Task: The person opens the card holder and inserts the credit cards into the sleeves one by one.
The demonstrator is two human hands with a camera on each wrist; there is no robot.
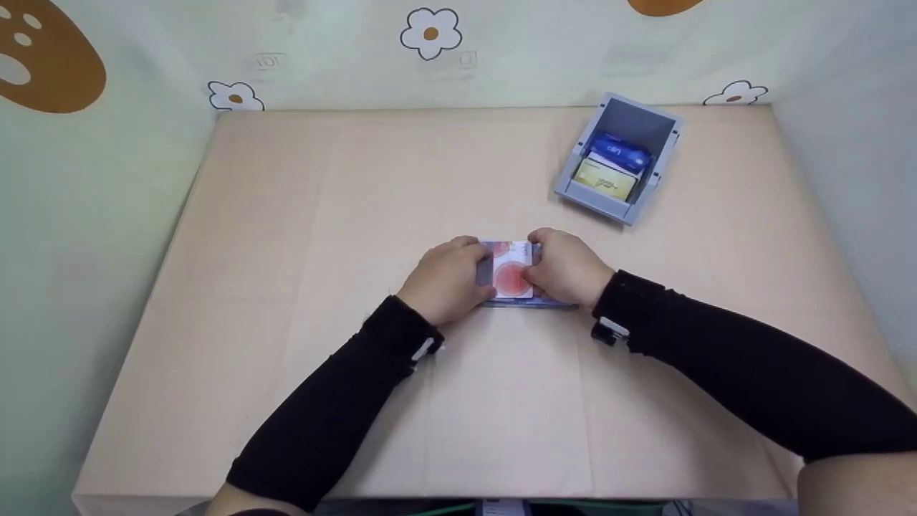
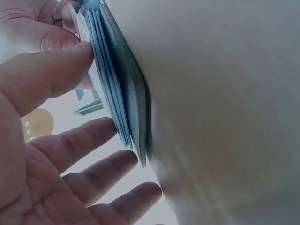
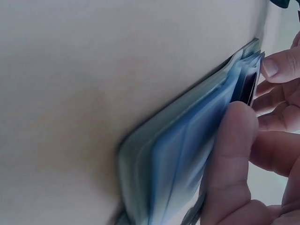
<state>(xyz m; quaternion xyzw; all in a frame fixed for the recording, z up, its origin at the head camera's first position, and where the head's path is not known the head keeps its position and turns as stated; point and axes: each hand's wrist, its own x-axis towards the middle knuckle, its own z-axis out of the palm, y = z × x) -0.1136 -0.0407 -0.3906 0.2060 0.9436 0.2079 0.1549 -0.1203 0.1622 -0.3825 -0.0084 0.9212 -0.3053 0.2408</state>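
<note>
The tablecloth (image 1: 322, 215) spreads broadly across the frame's left; a gray bin (image 1: 594, 201) stands near its far edge, upper right. At centre lies a card holder (image 3: 187, 140). The left hand (image 1: 445, 279), fingers spread, thumbs its left edge; the right hand (image 1: 569, 266) pinches a printed card (image 1: 512, 269) over it.

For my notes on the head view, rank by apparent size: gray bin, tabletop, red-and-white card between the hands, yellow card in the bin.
1. Tabletop
2. Gray bin
Unranked: red-and-white card and yellow card look close in size; fingers may cover part of the first.
</note>
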